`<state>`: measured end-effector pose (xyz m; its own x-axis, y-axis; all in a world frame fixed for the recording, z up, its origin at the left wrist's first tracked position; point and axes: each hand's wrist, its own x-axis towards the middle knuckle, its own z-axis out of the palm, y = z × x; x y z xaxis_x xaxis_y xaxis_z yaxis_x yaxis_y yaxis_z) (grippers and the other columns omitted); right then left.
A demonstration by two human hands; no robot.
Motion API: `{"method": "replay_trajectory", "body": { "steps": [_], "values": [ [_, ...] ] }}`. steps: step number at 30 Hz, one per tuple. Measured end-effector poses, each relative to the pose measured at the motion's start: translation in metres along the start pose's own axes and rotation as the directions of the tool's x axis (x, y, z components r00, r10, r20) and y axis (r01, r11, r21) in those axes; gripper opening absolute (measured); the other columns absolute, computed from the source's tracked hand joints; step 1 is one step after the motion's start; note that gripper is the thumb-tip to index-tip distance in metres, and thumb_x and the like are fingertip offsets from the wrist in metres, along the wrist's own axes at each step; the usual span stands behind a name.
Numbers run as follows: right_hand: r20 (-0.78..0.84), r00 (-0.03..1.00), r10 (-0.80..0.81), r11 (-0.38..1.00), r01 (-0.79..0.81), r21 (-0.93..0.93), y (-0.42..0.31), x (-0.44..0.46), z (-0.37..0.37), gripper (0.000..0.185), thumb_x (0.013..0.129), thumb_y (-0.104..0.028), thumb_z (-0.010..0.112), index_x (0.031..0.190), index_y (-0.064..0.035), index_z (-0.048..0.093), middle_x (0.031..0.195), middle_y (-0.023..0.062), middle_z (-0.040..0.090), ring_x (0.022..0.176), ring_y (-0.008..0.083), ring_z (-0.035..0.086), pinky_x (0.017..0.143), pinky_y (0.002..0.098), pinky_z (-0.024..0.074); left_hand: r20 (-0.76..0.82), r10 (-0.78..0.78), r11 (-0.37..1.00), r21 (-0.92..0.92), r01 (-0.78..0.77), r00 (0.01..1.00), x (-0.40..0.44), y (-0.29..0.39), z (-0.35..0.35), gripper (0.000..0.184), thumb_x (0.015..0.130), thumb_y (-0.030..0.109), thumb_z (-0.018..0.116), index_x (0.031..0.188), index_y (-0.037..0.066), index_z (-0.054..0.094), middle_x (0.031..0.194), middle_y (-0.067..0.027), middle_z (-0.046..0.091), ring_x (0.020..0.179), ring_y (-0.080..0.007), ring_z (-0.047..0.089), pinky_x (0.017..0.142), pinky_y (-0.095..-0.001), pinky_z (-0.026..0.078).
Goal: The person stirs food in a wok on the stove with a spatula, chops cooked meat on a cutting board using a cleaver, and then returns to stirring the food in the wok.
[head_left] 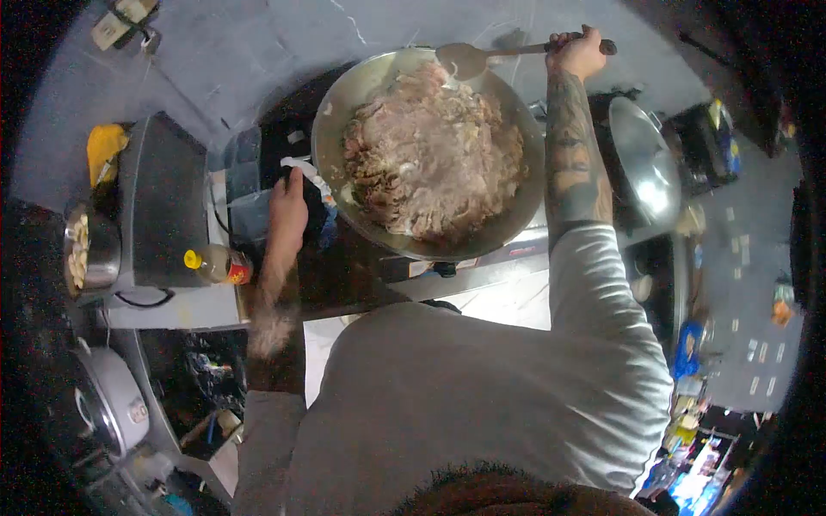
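Note:
A large round pan [331,172] full of steaming, pale brown shredded or sliced food [439,159] sits on the stove. My right hand [576,53] is wrapped round the handle of a spatula [465,61], whose broad blade lies over the pan's far rim. To the left of the pan, my left hand [290,206] is closed beside a dark object and a whitish cloth [308,176]; what its fingers grip is not clear.
A yellow-capped bottle [215,263] stands left of my left forearm. Farther left are a pot [93,251] of pale pieces, a yellow cloth [105,153] and a rice cooker [116,400]. A shiny metal lid [645,163] is on the right.

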<state>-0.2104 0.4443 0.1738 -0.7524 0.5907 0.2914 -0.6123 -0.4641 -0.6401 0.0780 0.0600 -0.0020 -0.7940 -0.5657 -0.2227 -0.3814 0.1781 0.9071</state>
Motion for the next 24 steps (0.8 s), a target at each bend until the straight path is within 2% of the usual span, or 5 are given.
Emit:
{"method": "replay_trajectory", "body": {
  "steps": [9, 13, 15, 18, 24],
  "values": [
    [0.312, 0.796, 0.518, 0.855, -0.467, -0.228, 0.054, -0.048, 0.008, 0.018, 0.090, -0.020, 0.051, 0.079, -0.0068, 0.046, 0.054, 0.0019, 0.030, 0.049, 0.0224, 0.037, 0.054, 0.0411, 0.0409, -0.024, 0.185, 0.974, 0.139, -0.180, 0.982, 0.016, -0.016, 0.003, 0.069, 0.099, 0.049, 0.044, 0.126, -0.014, 0.049, 0.129, -0.0306, 0.053, 0.124, -0.0400, 0.049, 0.103, -0.0377, 0.036],
    [0.660, 0.683, 0.313, 0.948, -0.191, -0.253, -0.066, -0.161, -0.025, 0.023, 0.093, -0.018, 0.052, 0.072, -0.0113, 0.044, 0.065, 0.0011, 0.042, 0.055, 0.0205, 0.047, 0.065, 0.0410, 0.0467, 0.054, 0.044, 0.999, -0.025, -0.042, 0.998, 0.004, -0.004, 0.003, 0.071, 0.098, 0.050, 0.045, 0.131, -0.013, 0.046, 0.134, -0.0288, 0.051, 0.130, -0.0358, 0.045, 0.105, -0.0365, 0.034],
    [0.849, 0.520, 0.092, 0.879, 0.358, -0.314, -0.072, -0.166, -0.106, 0.024, 0.086, -0.014, 0.063, 0.068, -0.0098, 0.046, 0.065, 0.0023, 0.050, 0.059, 0.0208, 0.052, 0.062, 0.0360, 0.0471, 0.214, -0.021, 0.882, -0.456, 0.119, 0.977, 0.025, -0.037, 0.007, 0.066, 0.097, 0.056, 0.045, 0.132, 0.000, 0.050, 0.125, -0.0176, 0.059, 0.111, -0.0316, 0.057, 0.097, -0.0398, 0.042],
    [0.956, 0.292, 0.027, 0.961, 0.255, -0.105, -0.146, -0.219, -0.091, 0.022, 0.078, -0.005, 0.067, 0.066, -0.0080, 0.049, 0.065, 0.0039, 0.052, 0.062, 0.0238, 0.054, 0.062, 0.0355, 0.0478, 0.093, -0.122, 0.956, -0.257, 0.142, 0.988, 0.021, -0.026, 0.003, 0.065, 0.095, 0.055, 0.049, 0.133, 0.002, 0.050, 0.126, -0.0130, 0.058, 0.114, -0.0266, 0.056, 0.097, -0.0390, 0.042],
    [0.895, 0.415, -0.161, 0.982, 0.157, 0.104, -0.212, -0.235, -0.095, 0.026, 0.081, -0.018, 0.066, 0.071, -0.0093, 0.043, 0.062, 0.0015, 0.045, 0.061, 0.0213, 0.051, 0.063, 0.0410, 0.0508, 0.144, 0.036, 0.950, -0.312, 0.011, 0.989, 0.019, -0.023, 0.002, 0.066, 0.095, 0.052, 0.050, 0.137, 0.001, 0.047, 0.138, -0.0130, 0.051, 0.125, -0.0263, 0.047, 0.108, -0.0390, 0.031]
  ]
}}
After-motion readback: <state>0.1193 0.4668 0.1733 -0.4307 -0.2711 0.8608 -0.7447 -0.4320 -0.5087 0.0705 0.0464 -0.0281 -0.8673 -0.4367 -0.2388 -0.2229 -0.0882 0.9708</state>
